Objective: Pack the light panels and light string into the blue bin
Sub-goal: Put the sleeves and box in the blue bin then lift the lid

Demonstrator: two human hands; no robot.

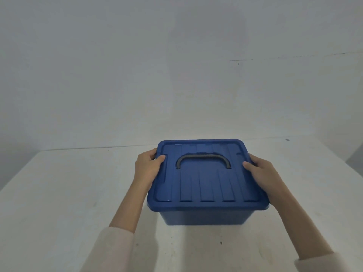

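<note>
The blue bin (204, 216) stands on the white table with its blue lid (208, 185) on top. A dark grey handle (203, 156) lies flat in the lid's recess. My left hand (148, 166) grips the lid's left edge, thumb on top and fingers curled over the rim. At the opposite edge my right hand (260, 173) holds on in the same way. No light panels or light string are visible; the closed lid hides the bin's inside.
The white table (59, 193) spreads to the left and in front of the bin, with small dark specks near the front. A plain grey wall (176, 65) rises right behind the table's far edge.
</note>
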